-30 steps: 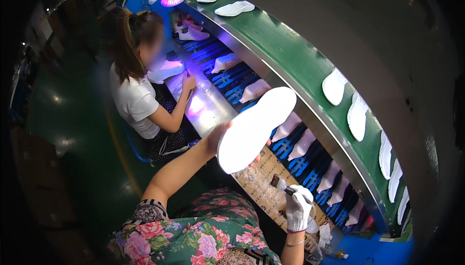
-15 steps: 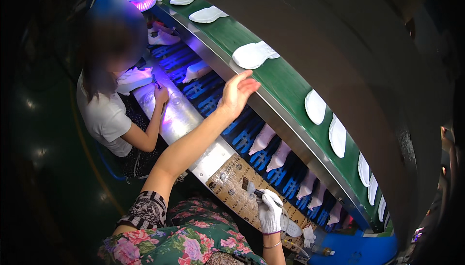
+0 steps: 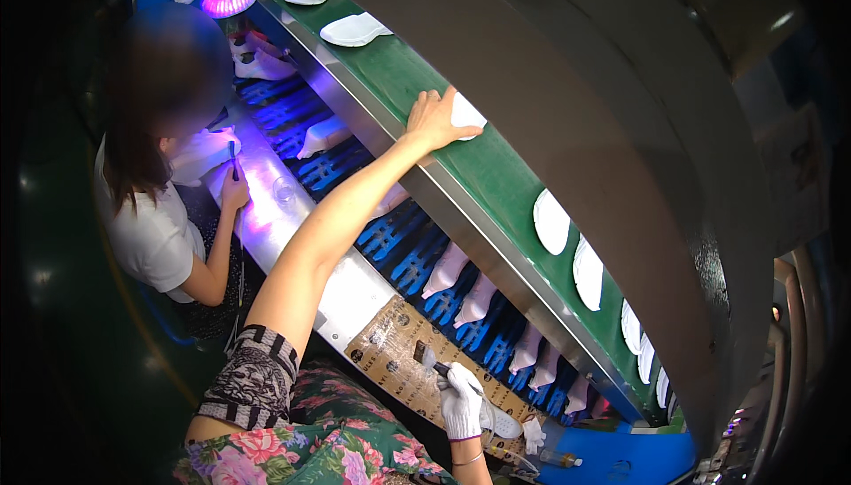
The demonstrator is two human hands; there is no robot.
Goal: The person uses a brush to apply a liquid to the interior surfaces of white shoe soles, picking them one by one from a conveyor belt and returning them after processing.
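Observation:
My bare left hand (image 3: 433,123) is stretched out over the green conveyor belt (image 3: 483,161). Its thumb and fingers close around a white shoe sole (image 3: 467,114), partly hidden by the hand. Low in the view, my right hand (image 3: 461,405), in a white knit glove, grips a brush (image 3: 429,357) by its dark handle. The brush's bristle end is over the brown printed paper (image 3: 390,343) covering the metal bench. Beside the glove lies a light grey shoe sole (image 3: 505,423).
More white soles (image 3: 551,221) lie along the belt. Below it, pinkish shoe uppers (image 3: 446,270) stand among blue racks (image 3: 412,272). At left, a co-worker (image 3: 160,219) holds a brush at a white shoe under purple light. A small bottle (image 3: 558,459) lies at lower right.
My left hand has moved up from the belt's metal edge onto the belt and taken hold of a white sole. The brush stays in my right hand. The whole view has shifted.

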